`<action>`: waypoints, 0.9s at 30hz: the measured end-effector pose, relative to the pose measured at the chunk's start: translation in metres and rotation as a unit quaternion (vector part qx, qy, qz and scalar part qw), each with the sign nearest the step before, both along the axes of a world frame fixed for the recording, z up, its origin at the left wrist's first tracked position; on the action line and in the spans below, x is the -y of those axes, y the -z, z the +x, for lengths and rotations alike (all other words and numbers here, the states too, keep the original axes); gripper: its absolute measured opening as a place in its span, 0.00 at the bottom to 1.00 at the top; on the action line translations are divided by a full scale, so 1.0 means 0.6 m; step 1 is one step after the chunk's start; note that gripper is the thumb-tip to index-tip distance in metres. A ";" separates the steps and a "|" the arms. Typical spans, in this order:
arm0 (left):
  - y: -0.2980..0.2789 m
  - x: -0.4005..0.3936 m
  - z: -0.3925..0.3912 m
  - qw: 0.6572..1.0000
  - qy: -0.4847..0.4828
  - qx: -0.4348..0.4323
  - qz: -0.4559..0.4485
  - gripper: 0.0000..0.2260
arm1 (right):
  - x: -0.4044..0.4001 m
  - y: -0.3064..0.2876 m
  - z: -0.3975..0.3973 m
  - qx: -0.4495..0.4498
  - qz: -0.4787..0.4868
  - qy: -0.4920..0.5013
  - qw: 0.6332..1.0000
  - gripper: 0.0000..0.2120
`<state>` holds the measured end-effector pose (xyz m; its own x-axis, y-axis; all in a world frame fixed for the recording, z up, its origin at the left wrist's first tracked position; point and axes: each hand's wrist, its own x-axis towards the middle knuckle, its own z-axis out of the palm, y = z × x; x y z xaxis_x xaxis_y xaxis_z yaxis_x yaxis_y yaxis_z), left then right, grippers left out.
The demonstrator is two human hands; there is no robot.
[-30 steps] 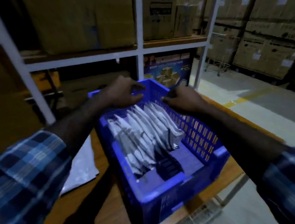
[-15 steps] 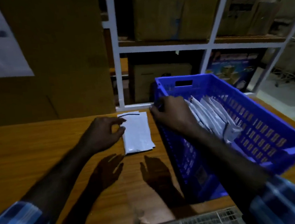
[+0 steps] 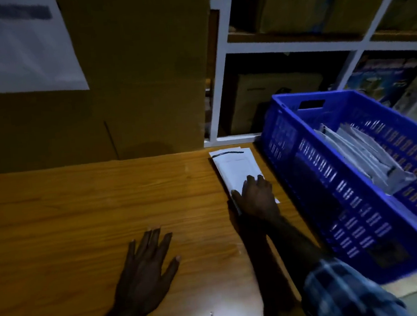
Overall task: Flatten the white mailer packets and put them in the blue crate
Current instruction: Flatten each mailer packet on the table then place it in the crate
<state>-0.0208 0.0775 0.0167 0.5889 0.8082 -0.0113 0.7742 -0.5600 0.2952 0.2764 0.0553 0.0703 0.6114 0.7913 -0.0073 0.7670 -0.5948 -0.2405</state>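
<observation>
Right hand [image 3: 256, 199] flat on mailer [image 3: 236, 170] | left hand [image 3: 146, 271] spread on table [image 3: 80, 206] | writing unreadable

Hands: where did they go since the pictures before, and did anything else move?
The right hand left the blue crate and now presses flat on the white mailer packet on the table. The left hand drew back from that packet and lies open on the wood. The packets in the crate stand as before, and the crate and the table packet kept their places.
</observation>
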 end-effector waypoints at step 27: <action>-0.018 0.016 -0.012 0.933 -0.089 0.340 -0.077 0.32 | 0.122 -0.055 -0.089 -0.177 0.244 -0.186 0.935 0.13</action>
